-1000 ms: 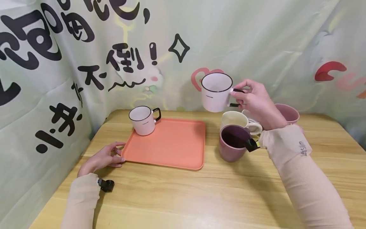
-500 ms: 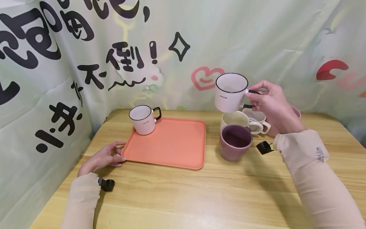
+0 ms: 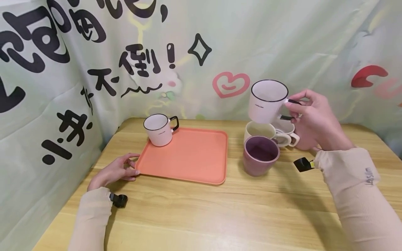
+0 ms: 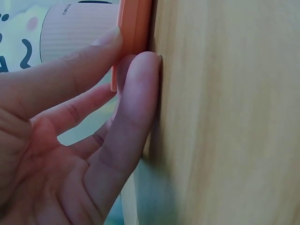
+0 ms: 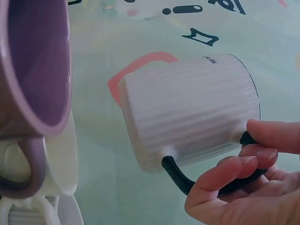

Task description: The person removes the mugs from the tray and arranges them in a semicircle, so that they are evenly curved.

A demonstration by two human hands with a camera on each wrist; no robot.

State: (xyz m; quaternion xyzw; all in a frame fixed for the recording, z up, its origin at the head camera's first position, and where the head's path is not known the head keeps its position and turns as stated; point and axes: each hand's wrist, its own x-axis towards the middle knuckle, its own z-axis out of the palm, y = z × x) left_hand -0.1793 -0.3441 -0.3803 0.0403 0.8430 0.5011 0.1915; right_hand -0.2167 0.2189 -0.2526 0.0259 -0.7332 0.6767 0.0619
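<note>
My right hand [image 3: 317,116] grips the black handle of a white mug [image 3: 267,104] with a black rim, held up in the air above the cups on the right. In the right wrist view the fingers curl round that handle, and the ribbed side of the mug shows. With its fingertips my left hand [image 3: 117,169] pinches the left edge of an orange tray [image 3: 188,157]; the left wrist view shows digits on its rim and against its side. A second white mug [image 3: 158,130], also black-handled, stands at the tray's back left corner.
Right of the tray, a purple cup [image 3: 259,158] stands in front of a cream cup [image 3: 257,129] and a whitish cup [image 3: 287,130]. A pink cup [image 3: 303,139] is partly hidden behind my right hand. A printed cloth [image 3: 282,42] hangs behind the wooden table [image 3: 194,216].
My right hand has moved to the right with the white mug, from near the tray's right edge to over the cups. My left hand stays at the tray's edge.
</note>
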